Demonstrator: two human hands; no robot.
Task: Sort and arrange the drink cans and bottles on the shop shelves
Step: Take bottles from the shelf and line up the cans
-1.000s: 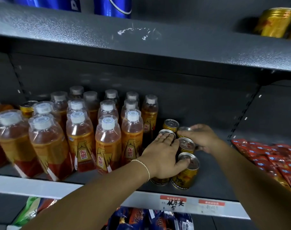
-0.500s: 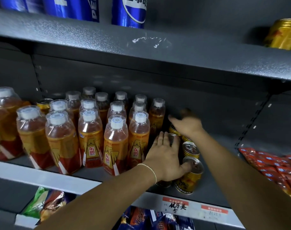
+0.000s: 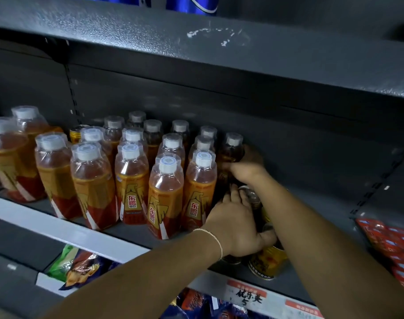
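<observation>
Lower right, left hand (image 3: 235,226) lies flat-fingered atop gold cans (image 3: 265,261); right hand (image 3: 248,169) above them, grip unclear.

On shelf (image 3: 322,203): bottles (image 3: 165,192) left, cans (image 3: 265,261) just beside them, right.

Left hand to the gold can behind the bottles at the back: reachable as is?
Likely not directly: the gold can stands at the back, with bottles packed in front. The left hand lies on the cans at the right; only over their tops.
</observation>
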